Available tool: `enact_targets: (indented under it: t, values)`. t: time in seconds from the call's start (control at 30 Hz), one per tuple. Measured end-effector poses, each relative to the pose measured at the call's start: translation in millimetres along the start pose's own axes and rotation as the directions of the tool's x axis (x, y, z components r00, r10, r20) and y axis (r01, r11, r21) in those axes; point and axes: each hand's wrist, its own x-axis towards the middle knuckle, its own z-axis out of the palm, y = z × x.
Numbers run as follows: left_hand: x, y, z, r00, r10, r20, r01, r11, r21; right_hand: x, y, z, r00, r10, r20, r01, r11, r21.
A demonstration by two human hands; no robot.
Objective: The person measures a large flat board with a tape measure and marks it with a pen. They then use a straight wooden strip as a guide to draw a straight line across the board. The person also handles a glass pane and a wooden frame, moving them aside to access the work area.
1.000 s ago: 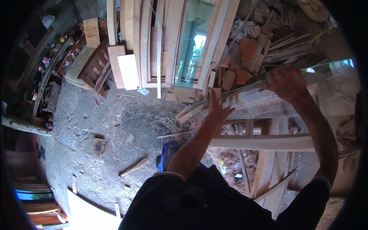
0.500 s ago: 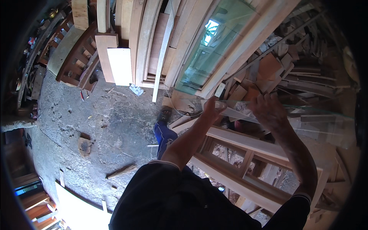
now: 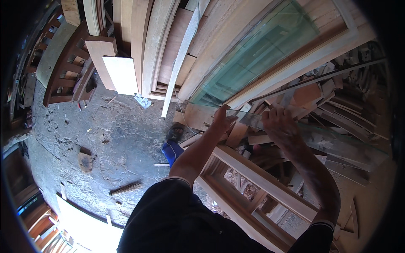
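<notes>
A long, clear glass pane runs from my hands toward the right, its far end sloping down in the view. My left hand grips the pane's left end, thumb and fingers closed on it. Farther along, my right hand has its fingers curled over the upper edge. Just beyond my hands, greenish glass lies against a pale wooden frame. Below the held pane stands another wooden frame with crossbars and openings.
Wood offcuts are heaped at the right. Boards and a white panel lean at the back, near a dark slatted wooden piece. On the rough concrete floor lie a wood block and a bundle of sticks.
The view has turned, so the surroundings sit differently. Both hands, still holding the glass pane, appear slightly farther left, and the pane slopes more steeply down to the right.
</notes>
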Motion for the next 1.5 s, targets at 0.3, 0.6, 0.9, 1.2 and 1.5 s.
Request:
enact_targets:
  t: [0.3,0.6,0.9,1.2,1.5]
  values:
    - [22.9,38.5,8.7,0.986,-0.167,-0.017,0.142,0.882,-0.449,55.7,14.5,13.3,0.994,-0.052,0.093,0.048,0.998,0.043]
    - [48.6,40.9,2.4,0.98,-0.19,-0.057,0.147,0.89,-0.431,78.0,11.4,37.1,0.994,-0.062,0.092,0.047,0.987,0.153]
    - [44.1,73.0,-5.9,0.926,0.374,0.047,-0.272,0.575,0.771,98.0,27.4,61.2,0.99,-0.122,0.068,0.112,0.985,0.132]
    - [-66.4,273.3,186.0,0.511,0.611,0.605,-0.825,0.545,0.147,117.2,50.3,83.9,0.995,-0.068,0.068,0.063,0.995,0.076]
    - [-28.5,325.1,298.4,0.495,0.195,0.846,-0.747,0.593,0.3,172.8,84.1,115.5,0.993,0.002,0.114,0.013,0.991,-0.13]
